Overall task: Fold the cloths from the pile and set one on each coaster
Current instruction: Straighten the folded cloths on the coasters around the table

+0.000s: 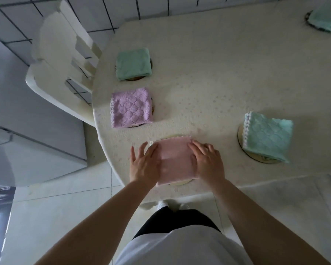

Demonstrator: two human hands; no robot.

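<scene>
- Head view, hands: your left hand [144, 165] and right hand [206, 161] lie flat on the folded pink cloth [175, 161], fingers straight and slightly spread, pinching nothing.
- Head view, cloth: it covers a coaster [182, 182] at the near edge of the table [218, 83].
- Head view, surroundings: a purple cloth [131, 108], a green cloth [133, 64] and a teal cloth [267, 137] each cover other coasters; a white chair [61, 54] stands at left.

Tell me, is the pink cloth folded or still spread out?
Folded. The pink cloth lies as a compact square on its coaster, with the left hand and right hand resting flat on its sides.
</scene>
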